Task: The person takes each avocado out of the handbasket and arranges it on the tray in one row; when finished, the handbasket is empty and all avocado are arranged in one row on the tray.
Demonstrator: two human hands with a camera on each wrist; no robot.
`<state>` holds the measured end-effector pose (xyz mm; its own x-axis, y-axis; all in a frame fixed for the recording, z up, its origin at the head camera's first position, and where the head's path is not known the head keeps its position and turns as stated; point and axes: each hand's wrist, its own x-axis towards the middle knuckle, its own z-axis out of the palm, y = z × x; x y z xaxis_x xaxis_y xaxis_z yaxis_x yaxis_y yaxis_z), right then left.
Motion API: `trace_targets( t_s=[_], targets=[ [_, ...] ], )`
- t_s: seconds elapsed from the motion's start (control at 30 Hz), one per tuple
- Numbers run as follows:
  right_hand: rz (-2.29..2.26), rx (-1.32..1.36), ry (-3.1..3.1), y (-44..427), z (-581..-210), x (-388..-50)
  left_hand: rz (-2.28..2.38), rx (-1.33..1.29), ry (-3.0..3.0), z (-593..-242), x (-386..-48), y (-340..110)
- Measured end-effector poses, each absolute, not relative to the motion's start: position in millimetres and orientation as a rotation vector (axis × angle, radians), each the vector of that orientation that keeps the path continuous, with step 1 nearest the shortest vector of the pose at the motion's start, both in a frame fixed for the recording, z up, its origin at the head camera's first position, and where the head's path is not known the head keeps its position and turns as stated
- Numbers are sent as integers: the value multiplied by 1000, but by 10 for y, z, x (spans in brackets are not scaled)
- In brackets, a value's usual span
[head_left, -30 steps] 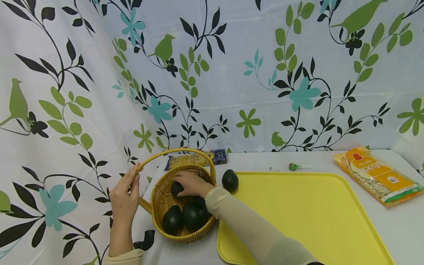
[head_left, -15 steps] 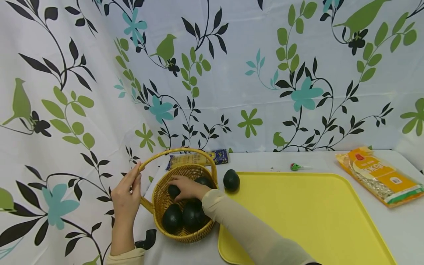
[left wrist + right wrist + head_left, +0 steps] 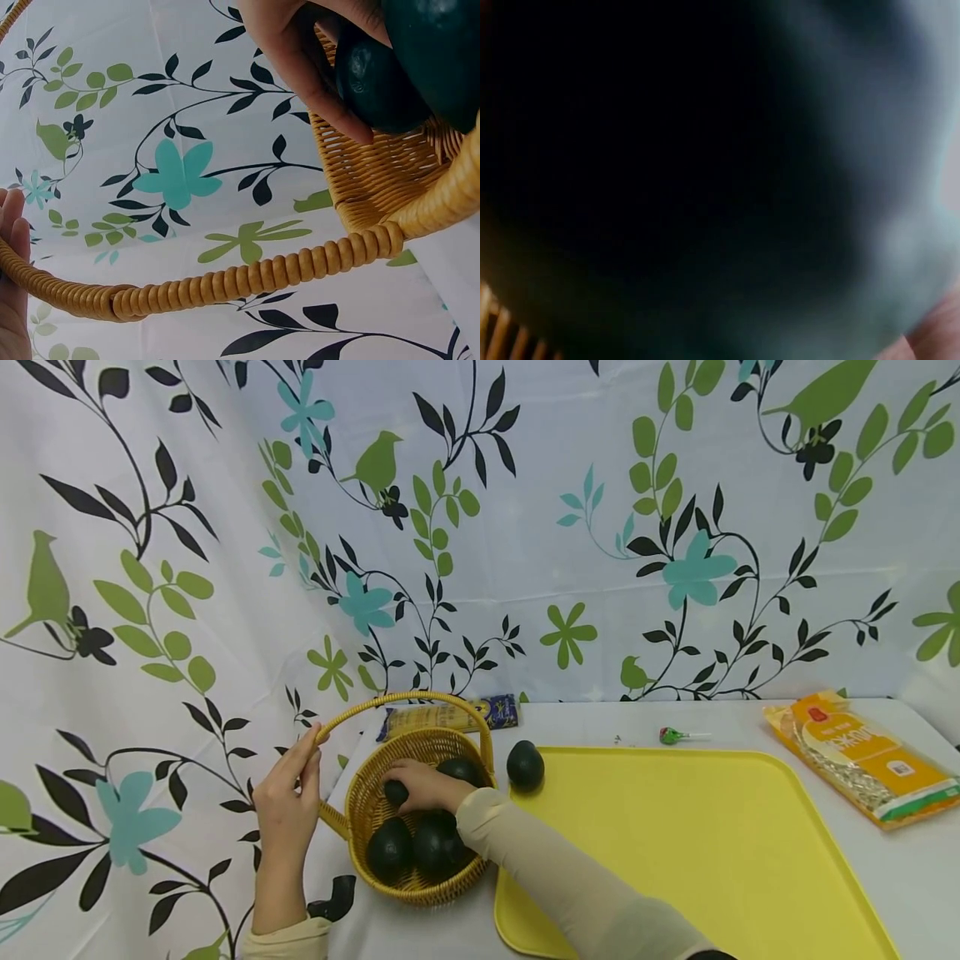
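A yellow wicker basket (image 3: 420,895) tilts toward me at the left of the table, with several dark green avocados inside. My left hand (image 3: 288,806) holds its arched handle (image 3: 412,697) on the left side; in the left wrist view the handle (image 3: 255,277) runs into the fingers at the left edge. Down in the basket, my right hand (image 3: 426,787) grips an avocado (image 3: 395,792) against the inner left wall. Two more avocados lie in front of that hand, and another (image 3: 461,769) sits behind it. One dark, blurred avocado (image 3: 667,172) fills most of the right wrist view.
A yellow tray (image 3: 675,843) lies right of the basket, with a single avocado (image 3: 525,766) at its far left corner. Behind the basket is a blue-and-yellow packet (image 3: 450,718). A lollipop (image 3: 675,737) and an orange bag of grain (image 3: 862,756) lie farther right.
My right hand has shifted slightly left inside the basket with the avocado, uncovering the avocado behind it. The left hand stays at the handle.
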<state>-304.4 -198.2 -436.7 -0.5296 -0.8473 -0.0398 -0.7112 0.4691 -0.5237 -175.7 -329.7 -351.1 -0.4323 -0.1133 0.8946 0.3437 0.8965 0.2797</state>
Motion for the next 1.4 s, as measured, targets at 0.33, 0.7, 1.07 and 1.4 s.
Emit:
trace_targets(
  t_s=[0.33, 0.7, 1.07, 1.4],
  targets=[
    [-661, -1343, 2461, -1952, -4343, -3024, -507, -155, -1975, -3508, -1758, -3314],
    [-1051, -1351, 2400, -1741, -4303, -3143, -515, -158, -1981, -3529, -1752, -3313],
    [-1402, -1212, 2325, -1303, -4094, -3143, -506, -173, -1960, -3496, -1767, -3317],
    [-1515, -1326, 2251, -988, -3916, -2941, -498, -147, -2010, -3495, -1744, -3314]
  ],
)
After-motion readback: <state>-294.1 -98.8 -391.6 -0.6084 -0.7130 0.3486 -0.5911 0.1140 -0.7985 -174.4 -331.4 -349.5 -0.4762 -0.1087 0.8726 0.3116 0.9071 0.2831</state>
